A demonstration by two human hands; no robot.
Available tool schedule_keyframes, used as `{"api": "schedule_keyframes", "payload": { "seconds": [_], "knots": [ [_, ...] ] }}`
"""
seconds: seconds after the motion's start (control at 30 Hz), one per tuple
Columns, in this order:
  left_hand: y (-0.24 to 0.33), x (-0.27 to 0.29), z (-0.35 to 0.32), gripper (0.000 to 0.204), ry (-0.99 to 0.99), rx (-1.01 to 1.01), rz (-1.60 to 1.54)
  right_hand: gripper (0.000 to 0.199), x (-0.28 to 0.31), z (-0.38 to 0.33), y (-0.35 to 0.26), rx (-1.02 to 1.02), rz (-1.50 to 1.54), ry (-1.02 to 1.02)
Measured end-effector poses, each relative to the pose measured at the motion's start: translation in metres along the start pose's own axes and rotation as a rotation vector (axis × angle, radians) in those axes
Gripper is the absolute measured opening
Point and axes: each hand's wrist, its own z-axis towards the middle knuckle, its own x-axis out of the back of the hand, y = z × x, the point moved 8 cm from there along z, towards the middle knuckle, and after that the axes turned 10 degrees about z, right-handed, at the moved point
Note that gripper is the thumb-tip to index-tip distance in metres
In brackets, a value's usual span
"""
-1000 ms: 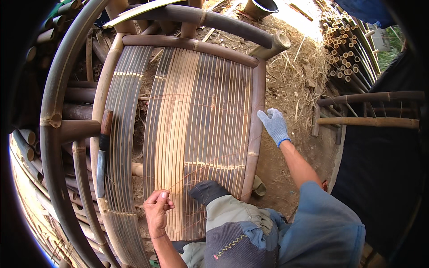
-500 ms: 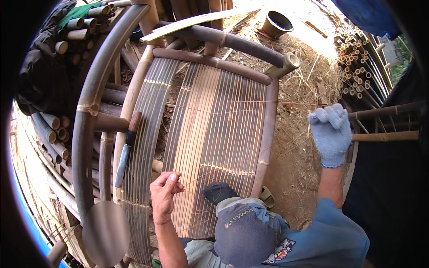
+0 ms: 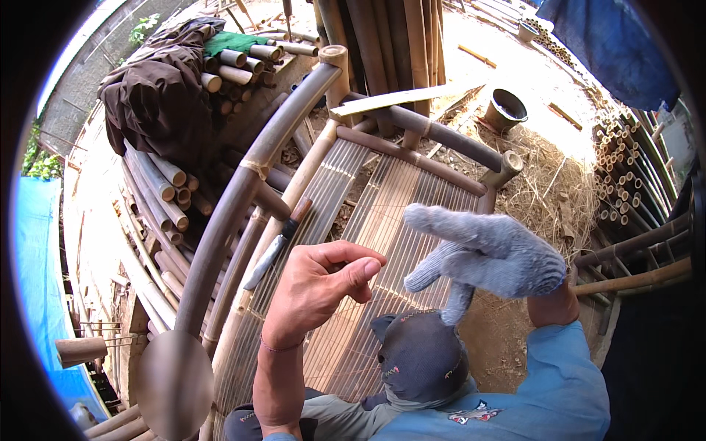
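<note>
— Comparing with half a second ago: both my hands have risen off the slatted bamboo panel [image 3: 382, 242]. What is gripped?

— I see nothing. My bare left hand [image 3: 320, 283] pinches thumb to forefinger; whether anything sits between them is unclear. My gloved right hand [image 3: 489, 253] is spread, now centre frame.

— Obscured items?

— My knee [image 3: 419, 360] covers the panel's lower edge; the knife [image 3: 276, 242] rests against the frame [image 3: 220, 228].

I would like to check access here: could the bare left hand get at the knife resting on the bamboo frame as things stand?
Probably yes. The left hand is raised with nothing gripped, just right of the knife, which lies exposed on the slats beside the curved bamboo frame. Nothing lies between them.
</note>
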Motion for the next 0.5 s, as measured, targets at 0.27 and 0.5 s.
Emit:
{"api": "schedule_keyframes", "payload": {
  "seconds": [0.27, 0.5],
  "knots": [
    [0.025, 0.005, -0.04, 0.024, -0.144, -0.004, 0.093, 0.044, -0.077, 0.029, -0.037, 0.534, -0.85, -0.068],
    [0.028, 0.027, -0.069, 0.025, -0.193, -0.045, -0.078, 0.027, -0.121, 0.022, -0.043, 0.728, -1.242, -0.081]
  ]
}}
